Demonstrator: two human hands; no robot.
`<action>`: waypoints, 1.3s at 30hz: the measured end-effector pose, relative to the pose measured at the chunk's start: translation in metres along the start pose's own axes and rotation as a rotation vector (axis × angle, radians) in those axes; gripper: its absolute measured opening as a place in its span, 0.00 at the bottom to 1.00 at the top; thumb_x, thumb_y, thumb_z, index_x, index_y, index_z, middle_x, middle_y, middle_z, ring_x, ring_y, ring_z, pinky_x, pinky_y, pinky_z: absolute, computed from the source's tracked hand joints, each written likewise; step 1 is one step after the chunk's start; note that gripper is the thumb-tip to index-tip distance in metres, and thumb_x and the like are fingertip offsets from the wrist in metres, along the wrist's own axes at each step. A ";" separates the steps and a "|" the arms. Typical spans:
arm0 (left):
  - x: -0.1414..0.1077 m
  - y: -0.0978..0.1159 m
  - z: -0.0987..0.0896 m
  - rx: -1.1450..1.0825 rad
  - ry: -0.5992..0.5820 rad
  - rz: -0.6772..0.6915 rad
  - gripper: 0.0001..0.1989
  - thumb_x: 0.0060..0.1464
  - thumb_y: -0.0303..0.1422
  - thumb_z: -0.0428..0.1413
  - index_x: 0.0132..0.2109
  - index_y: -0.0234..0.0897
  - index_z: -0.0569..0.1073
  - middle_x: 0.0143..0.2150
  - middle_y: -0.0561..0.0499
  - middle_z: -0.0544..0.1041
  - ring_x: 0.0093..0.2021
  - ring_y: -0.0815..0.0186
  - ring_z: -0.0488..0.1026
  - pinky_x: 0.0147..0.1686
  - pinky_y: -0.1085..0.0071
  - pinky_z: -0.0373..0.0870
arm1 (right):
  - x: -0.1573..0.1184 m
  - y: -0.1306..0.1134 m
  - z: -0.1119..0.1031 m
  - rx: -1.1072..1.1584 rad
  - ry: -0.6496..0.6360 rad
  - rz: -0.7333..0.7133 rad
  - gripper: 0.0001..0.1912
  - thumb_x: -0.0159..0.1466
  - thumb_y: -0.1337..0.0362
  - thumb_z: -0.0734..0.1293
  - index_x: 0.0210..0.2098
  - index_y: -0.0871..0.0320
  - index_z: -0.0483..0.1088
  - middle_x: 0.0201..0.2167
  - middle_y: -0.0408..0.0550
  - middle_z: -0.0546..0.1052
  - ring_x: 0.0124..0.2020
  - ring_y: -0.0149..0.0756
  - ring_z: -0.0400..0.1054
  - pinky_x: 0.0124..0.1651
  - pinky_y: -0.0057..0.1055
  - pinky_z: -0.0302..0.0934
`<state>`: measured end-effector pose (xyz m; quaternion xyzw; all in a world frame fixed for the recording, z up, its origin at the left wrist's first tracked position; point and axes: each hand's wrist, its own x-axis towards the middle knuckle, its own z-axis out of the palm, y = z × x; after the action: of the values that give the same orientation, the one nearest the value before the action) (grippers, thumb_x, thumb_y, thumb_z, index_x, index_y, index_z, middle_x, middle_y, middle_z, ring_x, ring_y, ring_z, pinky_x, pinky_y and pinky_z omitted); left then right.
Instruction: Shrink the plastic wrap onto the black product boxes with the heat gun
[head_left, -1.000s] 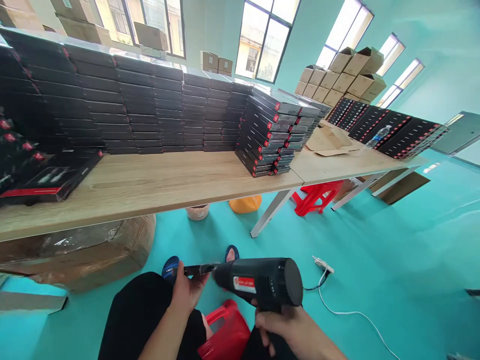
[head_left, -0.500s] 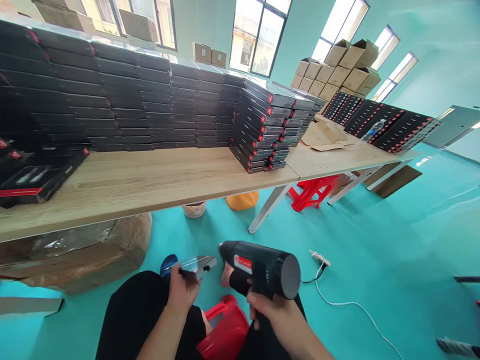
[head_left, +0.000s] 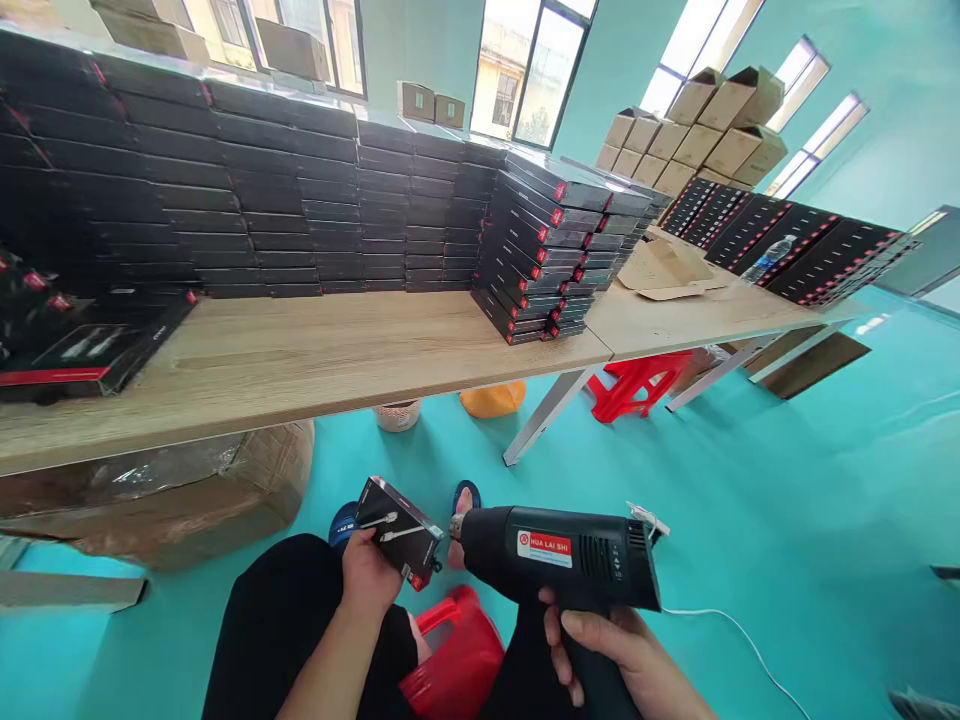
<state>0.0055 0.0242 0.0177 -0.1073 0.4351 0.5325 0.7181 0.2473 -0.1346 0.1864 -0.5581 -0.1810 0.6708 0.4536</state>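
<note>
So, what's the left hand doing?

It's clenched around a glossy black rectangular box printed with a white cable. The fingers curl up against its lower edge, and it's held above the knees, over the teal floor.

Which way does that box point?

Its long axis tilts, running from upper left down to lower right, with a red-marked corner at the low end.

And the right hand?

Its fingers are closed around the grip of a black plastic heat gun with a red-and-white HUA LAI SHI label. The gun's long axis lies almost level, and its metal nozzle points left, just beside the box's right corner. I can't tell if they touch.

What's around them?

A red plastic stool sits below the hands, and a white cable trails across the floor on the right. Ahead, a long light-wood bench carries stacks of black boxes and a flattened brown cardboard sheet. Brown cardboard cartons are piled beyond it.
</note>
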 end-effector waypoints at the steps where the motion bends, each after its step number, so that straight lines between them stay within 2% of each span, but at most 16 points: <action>1: -0.002 0.001 0.000 0.007 0.006 -0.004 0.12 0.45 0.26 0.51 0.37 0.36 0.75 0.25 0.49 0.78 0.27 0.58 0.77 0.29 0.62 0.76 | 0.000 0.000 -0.002 -0.008 0.003 0.002 0.24 0.53 0.52 0.78 0.42 0.63 0.77 0.30 0.49 0.78 0.26 0.34 0.70 0.26 0.29 0.63; 5: -0.005 0.000 0.003 0.028 0.026 -0.013 0.10 0.41 0.28 0.51 0.33 0.36 0.74 0.25 0.48 0.78 0.25 0.59 0.76 0.29 0.62 0.74 | -0.003 0.004 -0.011 -0.031 -0.015 0.041 0.24 0.52 0.52 0.78 0.42 0.62 0.77 0.30 0.48 0.78 0.27 0.36 0.72 0.27 0.30 0.64; 10: 0.001 -0.006 0.002 0.045 0.003 0.036 0.09 0.39 0.29 0.52 0.31 0.36 0.74 0.23 0.49 0.77 0.24 0.59 0.74 0.34 0.59 0.75 | -0.008 0.012 -0.016 -0.060 -0.038 0.054 0.26 0.52 0.51 0.78 0.44 0.62 0.76 0.31 0.48 0.78 0.26 0.33 0.70 0.27 0.30 0.63; 16: 0.001 -0.009 0.005 0.084 -0.029 0.050 0.06 0.42 0.28 0.51 0.30 0.36 0.72 0.23 0.50 0.76 0.24 0.59 0.75 0.33 0.61 0.75 | -0.006 0.021 -0.018 -0.194 -0.078 0.062 0.29 0.50 0.47 0.78 0.42 0.61 0.76 0.30 0.49 0.78 0.26 0.33 0.69 0.29 0.30 0.61; 21: -0.002 -0.014 0.006 0.172 -0.067 0.029 0.06 0.46 0.28 0.50 0.31 0.36 0.71 0.23 0.50 0.75 0.27 0.58 0.77 0.32 0.62 0.75 | 0.001 0.022 -0.015 -0.182 -0.014 0.004 0.27 0.53 0.47 0.76 0.44 0.60 0.75 0.31 0.48 0.76 0.25 0.34 0.67 0.27 0.30 0.62; 25: 0.004 -0.021 -0.002 0.298 -0.115 0.006 0.06 0.45 0.27 0.51 0.33 0.36 0.71 0.23 0.51 0.75 0.24 0.60 0.75 0.29 0.64 0.74 | 0.008 0.010 -0.002 -0.156 -0.101 0.003 0.23 0.54 0.51 0.76 0.41 0.62 0.75 0.31 0.51 0.78 0.25 0.34 0.69 0.26 0.30 0.63; 31: 0.010 -0.029 -0.015 0.473 -0.195 -0.028 0.11 0.47 0.30 0.56 0.40 0.35 0.76 0.27 0.47 0.80 0.30 0.54 0.79 0.31 0.63 0.74 | 0.025 -0.026 0.016 -0.114 -0.038 -0.031 0.21 0.55 0.56 0.76 0.42 0.63 0.75 0.30 0.49 0.78 0.27 0.36 0.73 0.30 0.32 0.67; 35: 0.009 -0.030 -0.014 0.522 -0.197 -0.026 0.11 0.47 0.32 0.56 0.39 0.36 0.77 0.26 0.47 0.80 0.30 0.53 0.79 0.29 0.63 0.74 | 0.032 -0.050 0.020 -0.181 -0.053 -0.026 0.19 0.54 0.57 0.76 0.40 0.63 0.74 0.29 0.48 0.78 0.27 0.36 0.74 0.30 0.31 0.68; 39: 0.005 -0.030 -0.009 0.552 -0.186 -0.005 0.09 0.45 0.31 0.53 0.35 0.37 0.76 0.23 0.50 0.77 0.23 0.59 0.75 0.25 0.67 0.70 | 0.040 -0.068 0.027 -0.254 -0.066 -0.032 0.18 0.54 0.57 0.75 0.38 0.63 0.74 0.27 0.47 0.77 0.25 0.35 0.73 0.28 0.30 0.68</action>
<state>0.0270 0.0097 -0.0011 0.1405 0.4954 0.3999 0.7582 0.2518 -0.0602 0.2222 -0.5855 -0.2882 0.6532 0.3839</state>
